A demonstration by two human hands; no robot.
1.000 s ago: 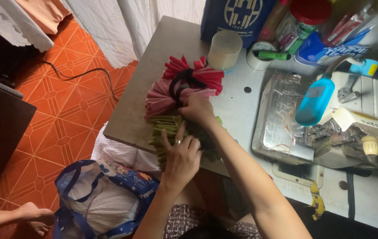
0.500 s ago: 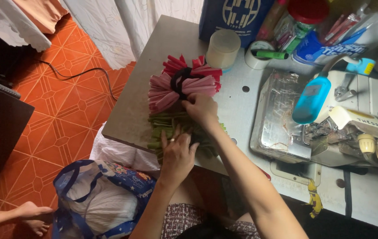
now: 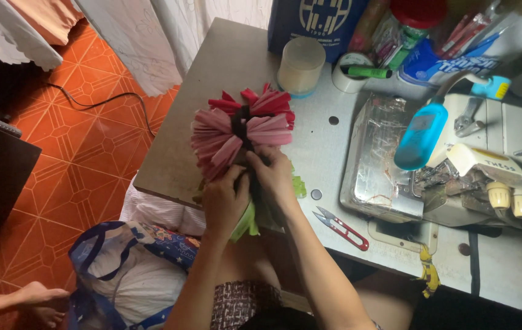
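Left hand (image 3: 224, 205) and right hand (image 3: 276, 177) gripping pink fabric flower (image 3: 239, 131), red-handled snips (image 3: 341, 227) nearby

Hidden under the hands, cut off at the edges

Both hands' fingers (image 3: 255, 172) are covering the base of the pink fabric bundle (image 3: 239, 131), so their grip is staying unclear; below them the green strips (image 3: 245, 223) are disappearing under the left wrist, and far right of them the sewing machine (image 3: 487, 177) is running past the frame's edge.
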